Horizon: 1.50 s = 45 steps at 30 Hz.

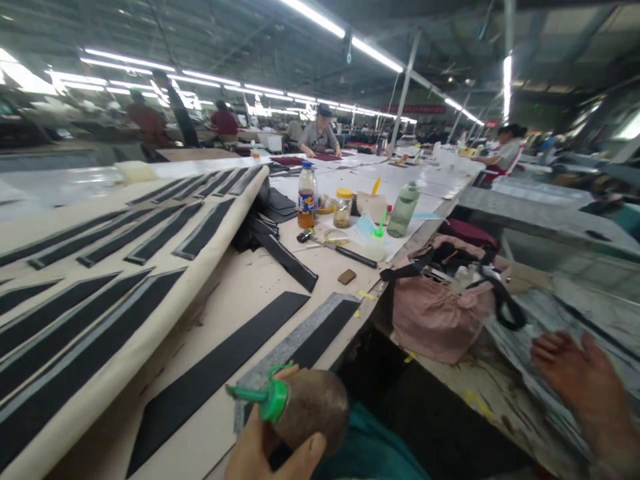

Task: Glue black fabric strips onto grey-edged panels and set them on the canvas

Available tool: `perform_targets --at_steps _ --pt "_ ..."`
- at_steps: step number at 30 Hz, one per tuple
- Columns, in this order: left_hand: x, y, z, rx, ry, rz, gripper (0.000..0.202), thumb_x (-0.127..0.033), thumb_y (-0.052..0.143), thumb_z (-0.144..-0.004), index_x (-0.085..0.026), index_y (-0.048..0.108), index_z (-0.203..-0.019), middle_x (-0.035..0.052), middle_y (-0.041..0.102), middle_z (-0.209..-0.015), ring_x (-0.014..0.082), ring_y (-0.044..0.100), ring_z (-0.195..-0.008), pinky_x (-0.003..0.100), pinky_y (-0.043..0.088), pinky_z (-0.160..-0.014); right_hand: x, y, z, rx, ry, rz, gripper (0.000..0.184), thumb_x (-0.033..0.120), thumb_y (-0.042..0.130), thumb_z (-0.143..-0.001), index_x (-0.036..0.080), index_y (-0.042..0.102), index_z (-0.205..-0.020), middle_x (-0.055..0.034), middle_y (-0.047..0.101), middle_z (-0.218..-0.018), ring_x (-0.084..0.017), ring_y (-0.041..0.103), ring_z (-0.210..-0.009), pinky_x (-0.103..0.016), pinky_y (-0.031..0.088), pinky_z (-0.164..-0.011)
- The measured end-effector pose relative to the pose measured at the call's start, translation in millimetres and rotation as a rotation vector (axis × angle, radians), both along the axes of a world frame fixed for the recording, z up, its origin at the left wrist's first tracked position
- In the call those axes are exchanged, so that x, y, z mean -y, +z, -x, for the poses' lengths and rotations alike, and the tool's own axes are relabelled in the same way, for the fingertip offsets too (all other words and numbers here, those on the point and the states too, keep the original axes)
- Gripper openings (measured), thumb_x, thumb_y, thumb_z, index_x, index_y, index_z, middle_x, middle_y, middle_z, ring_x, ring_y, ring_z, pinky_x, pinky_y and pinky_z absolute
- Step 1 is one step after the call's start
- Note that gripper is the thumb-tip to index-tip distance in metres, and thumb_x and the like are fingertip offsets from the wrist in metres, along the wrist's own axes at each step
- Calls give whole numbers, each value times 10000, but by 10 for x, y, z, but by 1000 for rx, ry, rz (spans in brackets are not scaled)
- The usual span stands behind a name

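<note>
My left hand (260, 448) is wrapped round a brown squeeze bottle (317, 403) with a green nozzle cap, held tilted over the table's near edge. Beneath its nozzle lies a grey speckled strip (305, 328) with a narrower black strip (325, 330) on it. A longer black strip (225, 367) rests to the left of these. Away to the right, my right hand (575, 377) is open, somewhat blurred, with nothing visible in it. It hovers beside a pale plastic sheet, right of a pink fabric bag (440, 317).
A cream board (210, 267) carrying several grey-edged black strips covers the left side. Farther back stand a drink bottle (307, 200), a yellow-lidded jar (343, 208), a green water bottle (404, 210) and a white glue bottle (375, 247). A person (320, 133) works across the table.
</note>
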<state>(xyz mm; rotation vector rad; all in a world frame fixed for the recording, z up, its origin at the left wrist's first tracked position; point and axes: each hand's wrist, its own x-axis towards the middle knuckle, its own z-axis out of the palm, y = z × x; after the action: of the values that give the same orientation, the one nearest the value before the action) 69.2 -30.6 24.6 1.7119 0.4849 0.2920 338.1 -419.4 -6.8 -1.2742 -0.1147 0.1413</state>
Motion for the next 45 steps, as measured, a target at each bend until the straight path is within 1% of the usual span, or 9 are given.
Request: perform_targets --at_steps 2,4,7,13,21,26,31,37,45 --pt "32 22 6 -17 11 39 699 -534 619 -694 -165 449 -1262 103 650 -1075 273 632 -966 376 541 -835 -312 103 113 -19 9 -21 202 550 481 -771 419 614 -696 -58 540 -601 -206 487 -497 -390 425 -446" --pt "64 42 22 -24 17 56 670 -494 628 -698 -154 453 -1249 114 624 -1127 267 628 -971 367 535 -839 -791 212 339 -14 213 18 284 576 517 -743 331 660 -721 -62 534 -610 -176 501 -504 -333 391 -408" --pt "101 98 41 -3 24 40 619 -440 629 -706 -144 471 -1225 119 605 -1158 257 612 -997 356 517 -865 -1576 308 803 -12 665 66 488 595 669 -617 251 674 -963 -102 640 -842 -216 610 -713 -328 457 -557" --pt "139 161 34 33 27 -62 596 -405 591 -753 -162 422 -1270 128 558 -1217 261 571 -1067 381 497 -897 -2473 169 1588 -179 1055 -115 821 538 706 -629 281 377 -1336 -108 469 -1315 -262 442 -1202 -418 355 -961" --pt "135 78 53 44 -4 -481 503 -374 485 -849 -187 397 -1309 133 499 -1286 265 473 -1194 413 465 -948 -2624 150 1716 -465 786 -260 557 393 644 -744 285 458 -1258 -59 566 -1225 -239 553 -1078 -386 459 -868" --pt "-160 122 193 -4 58 -777 419 -331 451 -874 -214 443 -1275 99 516 -1263 227 490 -1164 383 445 -969 -2609 283 1371 -528 570 -236 429 412 620 -760 271 565 -1162 -44 681 -1010 -217 639 -884 -286 530 -589" --pt "-607 -58 487 -90 284 -1013 351 -330 453 -866 -195 521 -1184 90 565 -1164 233 526 -1089 388 456 -928 -2566 424 933 -480 342 -216 468 375 727 -637 278 610 -1079 -37 693 -987 -231 651 -892 -282 552 -544" --pt "-815 -345 658 -87 332 -1153 282 -306 462 -861 -204 568 -1102 80 586 -1111 232 541 -1032 378 453 -872 -2625 376 677 -387 217 -114 403 337 737 -625 282 632 -1010 18 689 -949 -183 657 -782 -265 561 -511" --pt "-820 -379 645 -70 275 -1219 269 -314 463 -866 -217 568 -1094 65 595 -1096 222 550 -998 353 447 -821 -2775 314 568 -359 214 26 341 351 735 -620 272 648 -941 20 654 -977 -164 619 -793 -236 543 -506"
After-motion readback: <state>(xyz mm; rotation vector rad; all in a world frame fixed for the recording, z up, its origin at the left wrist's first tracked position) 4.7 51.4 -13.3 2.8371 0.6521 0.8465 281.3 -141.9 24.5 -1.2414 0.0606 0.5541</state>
